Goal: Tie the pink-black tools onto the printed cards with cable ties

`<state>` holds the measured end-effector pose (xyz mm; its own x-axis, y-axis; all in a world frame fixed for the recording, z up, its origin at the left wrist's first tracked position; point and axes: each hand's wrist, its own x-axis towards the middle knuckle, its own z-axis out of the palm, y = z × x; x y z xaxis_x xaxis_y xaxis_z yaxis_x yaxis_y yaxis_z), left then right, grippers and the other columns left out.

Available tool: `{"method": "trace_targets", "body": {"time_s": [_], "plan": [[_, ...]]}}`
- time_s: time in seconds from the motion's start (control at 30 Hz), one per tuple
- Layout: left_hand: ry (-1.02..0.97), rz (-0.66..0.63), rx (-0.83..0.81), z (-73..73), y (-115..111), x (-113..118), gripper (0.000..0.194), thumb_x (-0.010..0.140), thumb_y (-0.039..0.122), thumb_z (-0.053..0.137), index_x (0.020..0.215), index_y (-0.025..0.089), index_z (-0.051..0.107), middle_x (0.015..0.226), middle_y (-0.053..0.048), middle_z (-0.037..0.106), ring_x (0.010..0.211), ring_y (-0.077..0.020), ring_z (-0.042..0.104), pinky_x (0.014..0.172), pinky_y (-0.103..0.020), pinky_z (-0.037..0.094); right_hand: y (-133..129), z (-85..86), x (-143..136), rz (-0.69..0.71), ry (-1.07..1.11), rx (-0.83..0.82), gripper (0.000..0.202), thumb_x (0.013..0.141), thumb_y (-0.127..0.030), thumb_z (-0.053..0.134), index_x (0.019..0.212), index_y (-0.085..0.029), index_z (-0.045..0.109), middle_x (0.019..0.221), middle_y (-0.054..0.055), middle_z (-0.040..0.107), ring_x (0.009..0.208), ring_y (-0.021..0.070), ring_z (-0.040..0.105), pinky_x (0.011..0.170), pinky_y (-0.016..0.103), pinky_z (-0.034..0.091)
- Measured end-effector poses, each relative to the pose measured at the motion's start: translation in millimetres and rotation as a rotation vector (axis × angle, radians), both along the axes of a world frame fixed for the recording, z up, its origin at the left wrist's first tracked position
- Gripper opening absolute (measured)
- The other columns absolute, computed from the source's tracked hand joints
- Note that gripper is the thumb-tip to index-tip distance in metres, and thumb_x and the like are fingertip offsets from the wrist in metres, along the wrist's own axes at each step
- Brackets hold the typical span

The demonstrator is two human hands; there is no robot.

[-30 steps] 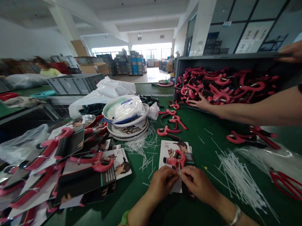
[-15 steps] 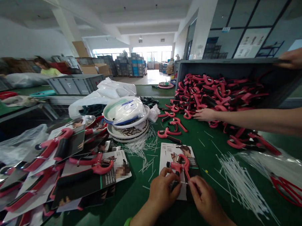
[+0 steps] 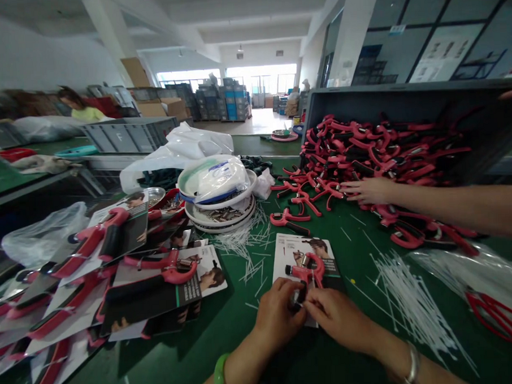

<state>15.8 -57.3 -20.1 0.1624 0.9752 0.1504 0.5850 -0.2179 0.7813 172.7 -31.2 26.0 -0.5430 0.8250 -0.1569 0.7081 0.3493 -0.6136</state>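
Note:
A red and black hand grip (image 3: pixel 313 269) lies on a printed card (image 3: pixel 284 248) on the green table, near the front centre. My left hand (image 3: pixel 278 313) is closed around the lower part of the grip's black handle, above the card. Right beside it, my right hand (image 3: pixel 338 318) pinches at the same spot, fingertips nearly touching those of my left; what it pinches is too small to make out. A thin white tie shows across the grip just above my fingers. The lower ends of the handles are hidden by my hands.
Carded grips (image 3: pixel 158 281) are piled at left. Stacked round trays (image 3: pixel 221 213) stand behind. White ties (image 3: pixel 413 304) and red-handled scissors (image 3: pixel 494 317) lie at right. Another person's hand (image 3: pixel 370 191) reaches into loose red grips (image 3: pixel 364 147) spilling from a tipped grey crate (image 3: pixel 404 87).
My right hand has moved left and up against my left hand. More loose grips lie spread before the crate, around the other person's hand. The view has shifted slightly.

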Motion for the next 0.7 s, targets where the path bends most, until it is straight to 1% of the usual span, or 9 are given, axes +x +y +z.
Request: {"method": "trace_targets", "body": {"time_s": [0.1,0.17,0.2,0.27,0.37,0.5,0.57,0.63,0.7], "plan": [[-0.025,0.081,-0.036,1.0,6.7,-2.0,0.040,0.068,0.016,0.064,0.107,0.024,0.059,0.110,-0.003,0.056,0.077,-0.0135,0.059,0.071,-0.026,0.047,3.5,-2.4,-4.9,0.006,0.116,-0.103,0.019,0.083,-0.024,0.043,0.065,-0.018,0.047,0.064,0.000,0.054,0.061,0.0127,0.048,0.056,0.024,0.034],[-0.069,0.134,-0.068,3.1,13.1,-6.4,0.038,0.069,0.019,0.066,0.106,0.023,0.059,0.110,-0.004,0.055,0.073,-0.0119,0.059,0.070,-0.026,0.048,8.9,-4.4,-6.1,-0.043,0.209,-0.186,0.022,0.084,-0.028,0.040,0.066,-0.019,0.045,0.060,-0.002,0.048,0.056,0.0117,0.044,0.052,0.023,0.033],[-0.084,0.143,-0.085,4.4,16.2,-9.4,0.035,0.069,0.022,0.068,0.104,0.022,0.060,0.107,-0.003,0.055,0.070,-0.0110,0.059,0.068,-0.025,0.047,12.1,-5.3,-6.0,-0.068,0.233,-0.192,0.023,0.086,-0.031,0.039,0.066,-0.019,0.044,0.059,-0.003,0.046,0.055,0.0116,0.043,0.051,0.023,0.032],[-0.082,0.128,-0.117,7.0,20.9,-16.4,0.030,0.069,0.029,0.071,0.096,0.021,0.063,0.098,-0.002,0.057,0.066,-0.0108,0.059,0.064,-0.024,0.047,17.8,-6.9,-4.8,-0.094,0.230,-0.101,0.026,0.087,-0.034,0.038,0.066,-0.019,0.044,0.058,-0.002,0.046,0.055,0.0124,0.043,0.051,0.024,0.032],[-0.057,0.093,-0.160,9.2,23.9,-26.4,0.027,0.068,0.037,0.072,0.088,0.020,0.065,0.087,0.000,0.058,0.065,-0.0116,0.059,0.061,-0.023,0.046,20.6,-9.3,-2.7,-0.047,0.198,0.073,0.029,0.089,-0.033,0.037,0.064,-0.020,0.043,0.061,0.000,0.050,0.058,0.0135,0.046,0.054,0.025,0.033],[-0.075,0.057,-0.153,8.6,22.9,-34.0,0.025,0.071,0.036,0.069,0.093,0.023,0.066,0.097,-0.001,0.059,0.065,-0.0095,0.057,0.063,-0.022,0.047,11.8,-17.1,-2.1,0.065,0.187,0.178,0.028,0.092,-0.028,0.033,0.068,-0.019,0.045,0.066,0.001,0.054,0.063,0.0139,0.050,0.058,0.026,0.037],[-0.088,-0.011,-0.117,8.5,22.3,-34.6,0.023,0.076,0.035,0.064,0.097,0.025,0.067,0.107,-0.002,0.058,0.072,-0.0103,0.058,0.070,-0.023,0.048,6.6,-23.8,-2.3,0.088,0.161,0.300,0.026,0.092,-0.025,0.032,0.070,-0.019,0.046,0.066,0.002,0.055,0.063,0.0141,0.050,0.059,0.026,0.037],[-0.099,-0.072,-0.085,9.4,22.0,-32.8,0.021,0.080,0.034,0.060,0.098,0.026,0.068,0.113,-0.003,0.057,0.086,-0.0124,0.059,0.079,-0.023,0.047,3.5,-30.6,-2.2,0.097,0.148,0.409,0.025,0.092,-0.023,0.032,0.072,-0.019,0.046,0.066,0.002,0.054,0.062,0.0143,0.050,0.059,0.027,0.036],[-0.081,-0.084,-0.073,11.6,21.6,-29.2,0.018,0.082,0.033,0.059,0.094,0.027,0.069,0.112,-0.002,0.058,0.097,-0.0142,0.058,0.085,-0.023,0.045,2.8,-35.1,-1.6,0.100,0.155,0.456,0.024,0.092,-0.022,0.031,0.073,-0.019,0.047,0.067,0.003,0.055,0.063,0.0142,0.050,0.060,0.027,0.037]]}}
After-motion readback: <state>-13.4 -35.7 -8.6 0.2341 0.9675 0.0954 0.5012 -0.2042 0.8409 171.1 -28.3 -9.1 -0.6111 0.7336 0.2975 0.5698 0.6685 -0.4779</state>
